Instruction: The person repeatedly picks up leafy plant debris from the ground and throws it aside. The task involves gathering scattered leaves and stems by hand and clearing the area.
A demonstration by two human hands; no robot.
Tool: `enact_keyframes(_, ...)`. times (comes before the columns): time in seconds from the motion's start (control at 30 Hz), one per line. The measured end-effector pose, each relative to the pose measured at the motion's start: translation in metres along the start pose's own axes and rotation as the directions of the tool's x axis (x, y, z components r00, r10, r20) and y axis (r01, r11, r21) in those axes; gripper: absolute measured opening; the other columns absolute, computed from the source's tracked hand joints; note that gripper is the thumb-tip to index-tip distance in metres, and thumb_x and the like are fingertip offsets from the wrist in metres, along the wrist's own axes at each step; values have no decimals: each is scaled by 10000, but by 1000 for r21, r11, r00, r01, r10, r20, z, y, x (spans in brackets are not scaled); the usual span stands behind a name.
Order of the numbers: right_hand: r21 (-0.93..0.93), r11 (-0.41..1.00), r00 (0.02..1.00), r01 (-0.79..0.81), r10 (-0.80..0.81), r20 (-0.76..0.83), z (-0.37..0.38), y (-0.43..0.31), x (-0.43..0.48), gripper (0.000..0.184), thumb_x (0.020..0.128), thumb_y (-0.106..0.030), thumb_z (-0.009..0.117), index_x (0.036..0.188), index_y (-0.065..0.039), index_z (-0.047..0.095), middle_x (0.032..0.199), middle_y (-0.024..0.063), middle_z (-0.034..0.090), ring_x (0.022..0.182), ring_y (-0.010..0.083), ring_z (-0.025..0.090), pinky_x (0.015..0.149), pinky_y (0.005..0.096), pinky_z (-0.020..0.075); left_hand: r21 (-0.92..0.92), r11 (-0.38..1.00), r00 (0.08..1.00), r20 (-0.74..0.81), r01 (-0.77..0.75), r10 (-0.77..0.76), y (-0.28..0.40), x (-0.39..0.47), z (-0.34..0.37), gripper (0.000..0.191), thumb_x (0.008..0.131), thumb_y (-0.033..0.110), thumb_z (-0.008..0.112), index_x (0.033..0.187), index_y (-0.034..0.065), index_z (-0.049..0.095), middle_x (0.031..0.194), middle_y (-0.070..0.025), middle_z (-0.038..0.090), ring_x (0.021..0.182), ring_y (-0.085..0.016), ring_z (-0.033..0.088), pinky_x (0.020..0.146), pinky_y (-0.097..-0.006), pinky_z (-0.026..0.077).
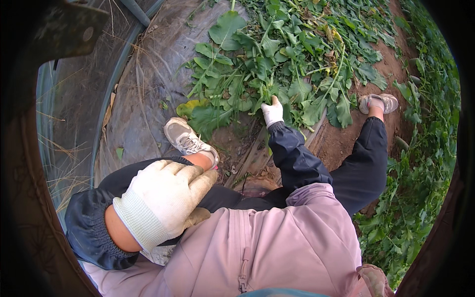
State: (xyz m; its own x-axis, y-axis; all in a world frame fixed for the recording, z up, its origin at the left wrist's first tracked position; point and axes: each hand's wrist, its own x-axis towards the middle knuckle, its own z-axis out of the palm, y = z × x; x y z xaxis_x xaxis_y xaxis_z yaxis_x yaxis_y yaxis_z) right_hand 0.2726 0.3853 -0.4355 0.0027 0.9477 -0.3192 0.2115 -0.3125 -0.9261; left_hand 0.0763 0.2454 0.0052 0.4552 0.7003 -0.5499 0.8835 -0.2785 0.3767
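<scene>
My right hand, in a white knit glove, is closed around the stems of a leafy green plant at the near edge of a large leaf pile. The leaves around it are broad, with a yellowed leaf at the left end. My left hand, gloved too and soiled at the fingers, is raised close to the camera over my left thigh. Its back faces me and its fingers point right. The palm is hidden, so whether it holds anything does not show.
Plastic ground sheeting lies left of the pile, beside a curved tube and a clear film wall. Wooden boards run under the leaves. Bare soil and a green crop row are on the right. My shoes flank the pile.
</scene>
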Motion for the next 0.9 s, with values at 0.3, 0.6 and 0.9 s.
enact_keyframes(0.3, -187, 830, 851, 525, -515, 103, 38, -92, -22, 408, 726, -60, 687, 1109, 10, 565, 963, 196, 642, 913, 341, 638, 798, 346, 507, 2, 1000, 1000, -4, -4, 4, 1, -2, 3, 613, 722, 357, 738, 1218, 46, 555, 1134, -138, 625, 1010, -305, 610, 888, -397, 460)
enact_keyframes(0.6, -665, -54, 486, 745, -639, 597, 143, -136, 49, 389, 844, -139, 502, 1226, -155, 575, 1226, 124, 552, 1243, 301, 448, 1072, 507, 273, 25, 1000, 999, 44, 9, -11, 2, 0, -2, 594, 744, 380, 728, 1215, 58, 562, 1139, -141, 625, 1026, -299, 614, 894, -390, 464)
enact_keyframes(0.9, -545, -194, 472, 816, -320, 821, 138, -169, 63, 296, 864, -159, 502, 1131, -161, 631, 1310, 150, 528, 1322, 315, 402, 1136, 551, 175, 20, 999, 997, 75, -31, 29, 3, 1, -1, 569, 766, 384, 712, 1213, 62, 570, 1153, -137, 620, 1030, -296, 612, 897, -396, 467)
